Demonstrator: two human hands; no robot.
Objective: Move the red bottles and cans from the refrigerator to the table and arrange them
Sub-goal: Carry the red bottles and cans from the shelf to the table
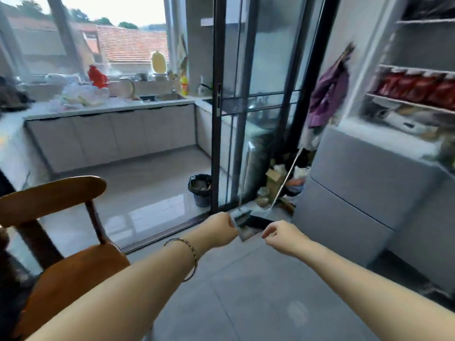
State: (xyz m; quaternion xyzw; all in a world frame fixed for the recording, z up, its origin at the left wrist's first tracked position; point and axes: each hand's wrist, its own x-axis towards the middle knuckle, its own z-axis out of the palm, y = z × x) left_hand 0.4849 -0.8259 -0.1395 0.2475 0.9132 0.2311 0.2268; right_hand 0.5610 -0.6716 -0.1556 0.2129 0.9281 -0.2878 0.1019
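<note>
The grey refrigerator (357, 193) stands at the right with its upper compartment open. A row of red bottles and cans (416, 88) fills one shelf inside, blurred. Both my arms stretch out over the floor. My left hand (220, 228) has its fingers curled in with nothing in it; a thin bracelet circles that forearm. My right hand (283, 236) is loosely curled too and holds nothing. Both hands hang well left of and below the shelf of red drinks. The table is out of view.
A wooden chair (56, 242) stands at the lower left. Black-framed sliding glass doors (219, 107) open onto a kitchen with a white counter (103, 108). A black bin (200, 189) and floor clutter (275, 185) sit by the door track.
</note>
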